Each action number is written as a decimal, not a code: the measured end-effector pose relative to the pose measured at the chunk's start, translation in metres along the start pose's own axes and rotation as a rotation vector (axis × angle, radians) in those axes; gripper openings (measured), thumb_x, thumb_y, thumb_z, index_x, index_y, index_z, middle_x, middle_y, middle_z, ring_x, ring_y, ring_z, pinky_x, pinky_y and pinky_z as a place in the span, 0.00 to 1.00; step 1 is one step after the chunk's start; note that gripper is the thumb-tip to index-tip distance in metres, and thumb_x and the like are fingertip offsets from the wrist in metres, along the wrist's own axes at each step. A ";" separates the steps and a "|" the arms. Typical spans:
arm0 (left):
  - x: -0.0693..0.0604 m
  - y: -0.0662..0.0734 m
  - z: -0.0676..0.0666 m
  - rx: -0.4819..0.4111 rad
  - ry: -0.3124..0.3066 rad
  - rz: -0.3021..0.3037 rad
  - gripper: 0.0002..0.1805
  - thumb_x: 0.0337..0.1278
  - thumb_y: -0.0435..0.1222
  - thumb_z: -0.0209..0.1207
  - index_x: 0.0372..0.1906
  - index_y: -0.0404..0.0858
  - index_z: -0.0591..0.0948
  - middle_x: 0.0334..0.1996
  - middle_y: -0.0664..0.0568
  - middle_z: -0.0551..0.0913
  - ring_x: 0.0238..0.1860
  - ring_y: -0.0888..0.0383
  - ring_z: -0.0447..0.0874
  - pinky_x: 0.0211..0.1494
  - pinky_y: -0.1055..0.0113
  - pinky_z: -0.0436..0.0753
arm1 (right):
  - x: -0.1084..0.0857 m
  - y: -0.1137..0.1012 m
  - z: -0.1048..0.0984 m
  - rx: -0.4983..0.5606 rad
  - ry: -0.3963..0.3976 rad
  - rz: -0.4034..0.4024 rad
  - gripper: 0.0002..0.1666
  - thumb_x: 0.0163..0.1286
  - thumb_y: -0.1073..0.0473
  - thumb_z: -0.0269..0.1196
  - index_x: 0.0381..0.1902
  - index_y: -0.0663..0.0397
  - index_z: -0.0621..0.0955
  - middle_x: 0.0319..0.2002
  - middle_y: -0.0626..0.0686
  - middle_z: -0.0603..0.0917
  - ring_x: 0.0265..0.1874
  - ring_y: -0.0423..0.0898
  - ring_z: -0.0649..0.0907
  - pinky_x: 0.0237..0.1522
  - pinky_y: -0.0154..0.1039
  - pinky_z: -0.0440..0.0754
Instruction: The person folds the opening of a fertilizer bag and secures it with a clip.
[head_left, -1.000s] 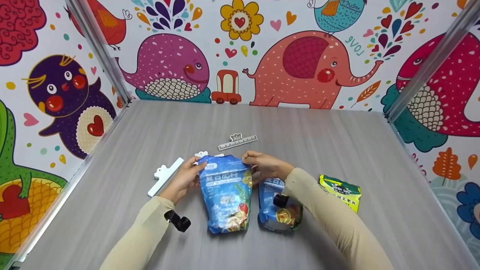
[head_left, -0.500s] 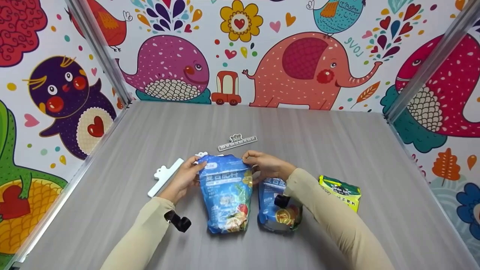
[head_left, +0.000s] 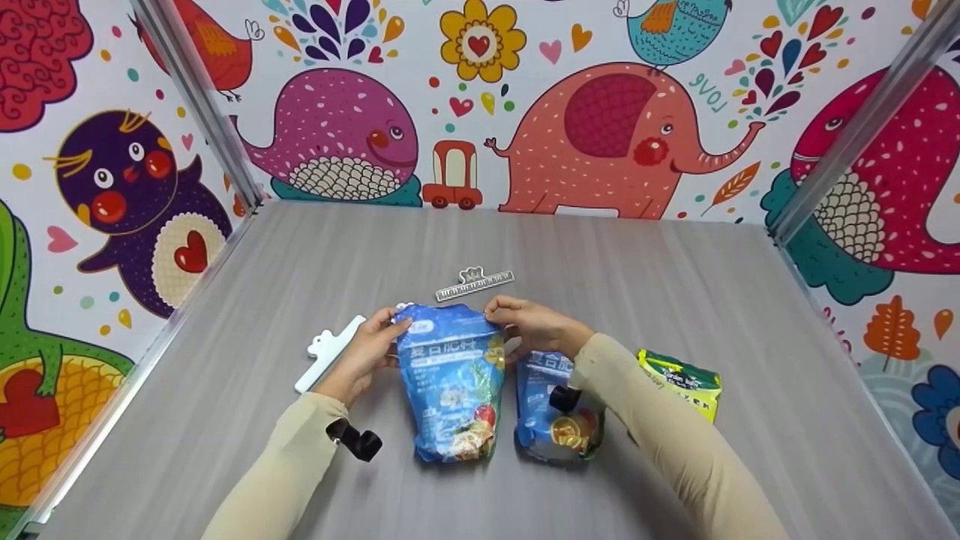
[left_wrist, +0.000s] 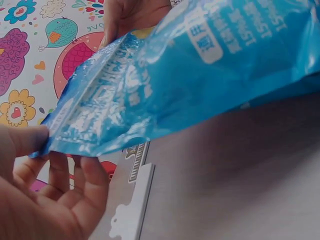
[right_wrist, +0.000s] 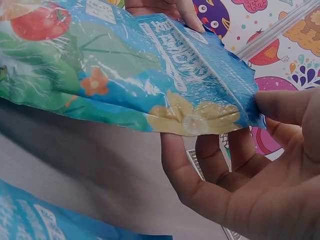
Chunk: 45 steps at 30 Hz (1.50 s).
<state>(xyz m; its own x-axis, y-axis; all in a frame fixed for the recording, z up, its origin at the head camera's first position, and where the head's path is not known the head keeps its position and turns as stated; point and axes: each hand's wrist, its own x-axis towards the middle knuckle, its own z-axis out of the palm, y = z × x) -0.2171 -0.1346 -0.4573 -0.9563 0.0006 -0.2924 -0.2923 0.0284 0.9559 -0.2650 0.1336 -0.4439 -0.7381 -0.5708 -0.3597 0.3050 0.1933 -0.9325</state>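
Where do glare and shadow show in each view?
Head view: small pale glare spots on the held blue bag; left wrist view: white glints across it, soft shadow on the table below; right wrist view: scattered shine on its surface, a dark shadow band beneath.

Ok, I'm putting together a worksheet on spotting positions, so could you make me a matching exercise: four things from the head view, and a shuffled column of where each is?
1. Silver clip
2. Held blue bag
3. Other blue bag
4. Green-and-yellow packet

A. Farthest right
B. Between left hand and right hand
C. Farthest back
D. Immediately right of the held bag

Pairs: 1-C, 2-B, 3-D, 4-A
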 end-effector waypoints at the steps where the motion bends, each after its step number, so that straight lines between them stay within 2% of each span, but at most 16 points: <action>1: 0.000 0.001 0.000 -0.006 -0.003 0.004 0.10 0.73 0.37 0.54 0.51 0.36 0.76 0.33 0.51 0.78 0.24 0.59 0.78 0.25 0.68 0.78 | 0.000 0.000 0.000 0.000 -0.006 -0.005 0.06 0.79 0.58 0.51 0.39 0.45 0.74 0.41 0.53 0.73 0.41 0.51 0.75 0.37 0.51 0.82; 10: -0.005 0.003 -0.001 -0.043 -0.040 0.051 0.08 0.72 0.35 0.55 0.49 0.35 0.76 0.28 0.54 0.78 0.22 0.61 0.77 0.25 0.69 0.77 | -0.002 -0.003 -0.002 0.028 -0.041 -0.025 0.07 0.79 0.58 0.51 0.38 0.44 0.74 0.36 0.51 0.73 0.34 0.49 0.77 0.33 0.49 0.83; 21: -0.005 0.008 -0.001 -0.029 -0.013 0.051 0.05 0.72 0.36 0.56 0.43 0.38 0.77 0.28 0.53 0.77 0.21 0.60 0.78 0.24 0.69 0.78 | -0.003 -0.009 -0.004 -0.022 -0.040 -0.051 0.05 0.79 0.57 0.52 0.39 0.45 0.75 0.40 0.53 0.74 0.37 0.50 0.77 0.32 0.48 0.83; 31: -0.004 0.011 -0.003 -0.030 0.001 0.054 0.05 0.72 0.36 0.56 0.43 0.38 0.77 0.29 0.52 0.77 0.22 0.60 0.78 0.24 0.69 0.78 | -0.005 -0.014 -0.004 -0.042 -0.029 -0.082 0.05 0.78 0.56 0.53 0.39 0.44 0.75 0.41 0.53 0.75 0.41 0.50 0.78 0.40 0.55 0.83; 45: -0.007 0.017 -0.004 -0.029 -0.003 0.087 0.07 0.71 0.37 0.57 0.45 0.37 0.78 0.31 0.52 0.77 0.24 0.60 0.78 0.26 0.69 0.78 | -0.008 -0.022 -0.002 -0.037 -0.014 -0.092 0.07 0.78 0.57 0.53 0.38 0.43 0.77 0.40 0.52 0.76 0.39 0.49 0.79 0.40 0.54 0.83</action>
<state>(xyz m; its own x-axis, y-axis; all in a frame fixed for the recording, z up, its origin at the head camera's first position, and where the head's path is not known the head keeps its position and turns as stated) -0.2157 -0.1386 -0.4385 -0.9781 0.0046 -0.2083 -0.2083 -0.0007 0.9781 -0.2670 0.1352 -0.4206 -0.7534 -0.5986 -0.2723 0.2134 0.1690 -0.9622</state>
